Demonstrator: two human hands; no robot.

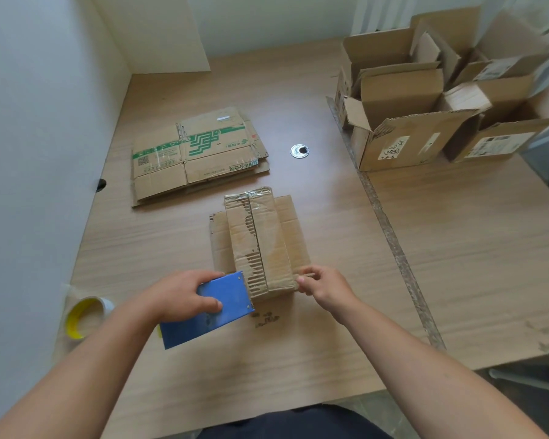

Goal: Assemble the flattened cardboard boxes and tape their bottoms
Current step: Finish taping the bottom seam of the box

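Showing torn flaps under glossy tape (267, 229), the box (293, 245) sat with the left hand (181, 296) gripping a blue cutter (227, 301) at its near edge, and the right hand (325, 286) fingers (302, 282) pinching its near corner.

Print on the flattened boxes (200, 153) is too small to read, and the assembled boxes (403, 90) blur and run off the right edge.

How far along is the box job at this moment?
Done: several assembled boxes stand at the far right. In hand: the left hand holds a blue tape dispenser against the small box, whose flaps are folded shut; the right hand pinches its near edge. Left: the stack of flattened boxes lies unassembled.
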